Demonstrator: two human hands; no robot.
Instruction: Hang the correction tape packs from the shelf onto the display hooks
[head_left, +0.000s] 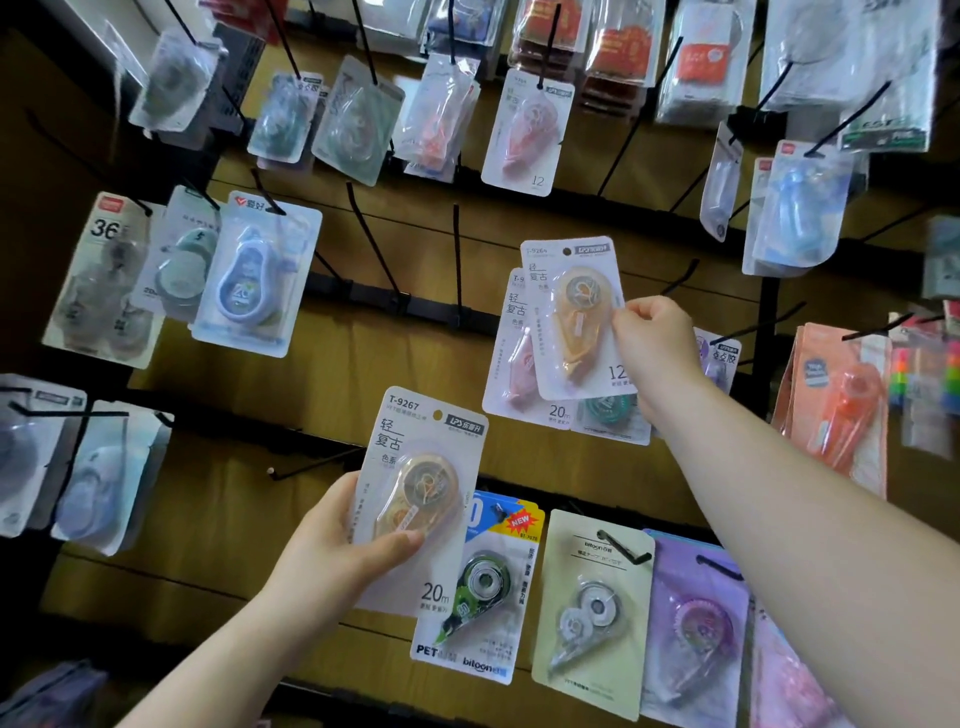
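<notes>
- Our right hand pinches the right edge of a white card pack that shows an orange correction tape under a clear blister, with fingers and thumb closed on it.
- We hold that pack upright against the board, in front of a second white pack with a pink tape, and its top hole is level with no hook that we can make out.
- Behind the lower edge of these two packs, a pack with a green tape peeks out.
- Our left hand grips another white pack, marked T-9267 and 20m, with the thumb laid across the front of the blister and the fingers behind the card.
- This pack is tilted a little to the right and is held clear of the board, below and left of the first one.
- Just behind its lower right corner hangs a blue and yellow pack, and a cream pack hangs beside that on a black hook.
- Bare black hooks stick out of the wooden board between our hands and the upper rows.
- A blue tape pack hangs at upper left, well apart from both hands.
</notes>
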